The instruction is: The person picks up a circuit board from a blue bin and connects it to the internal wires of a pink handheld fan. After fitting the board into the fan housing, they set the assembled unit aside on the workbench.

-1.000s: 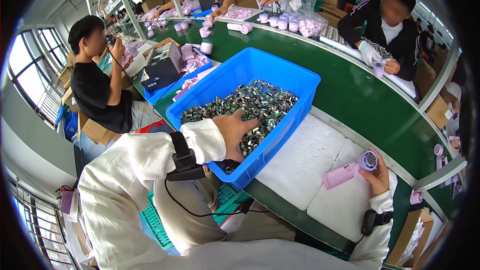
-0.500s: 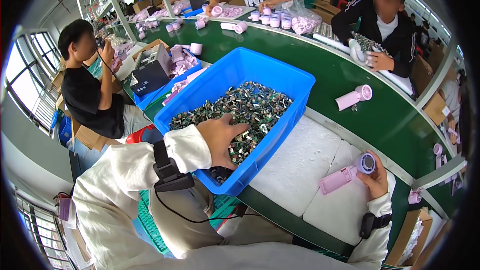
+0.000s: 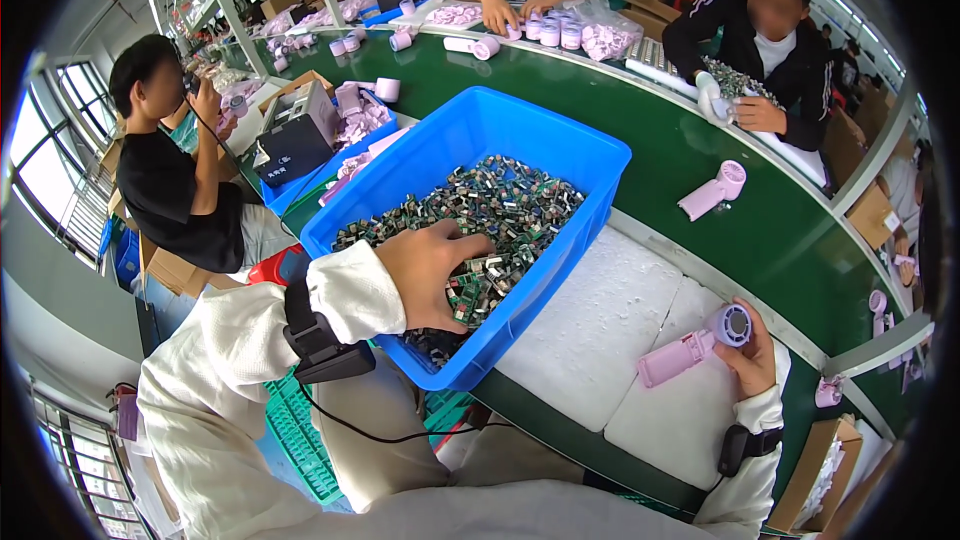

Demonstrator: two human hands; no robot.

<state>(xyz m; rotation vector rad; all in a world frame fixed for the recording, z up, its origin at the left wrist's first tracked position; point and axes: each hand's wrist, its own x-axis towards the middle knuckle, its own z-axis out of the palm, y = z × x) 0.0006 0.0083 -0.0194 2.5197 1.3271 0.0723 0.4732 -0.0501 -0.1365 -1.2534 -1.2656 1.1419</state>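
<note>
My left hand [image 3: 428, 270] reaches into the blue bin [image 3: 560, 292], resting on a heap of small circuit boards [image 3: 500, 195]. Its fingers and thumb are apart and curved, with several boards showing between them; no board is plainly gripped. On the right, my right hand [image 3: 757, 358] is closed round the round head of a lilac handheld fan [image 3: 676, 359]. The fan's handle points left and toward me above a white foam sheet [image 3: 640, 315], its long side seemingly open.
Another lilac fan [image 3: 714, 190] lies on the green conveyor [image 3: 590, 130] beyond the foam. Dark box [image 3: 295, 135] and lilac casings [image 3: 362, 120] are left of the bin. Co-workers sit across and at left. A metal post [image 3: 880, 348] and a carton [image 3: 815, 475] stand right.
My left hand has shifted slightly left among the boards, and more boards show between its fingers. The bin has slid slightly left. My right hand and its fan have hardly moved.
</note>
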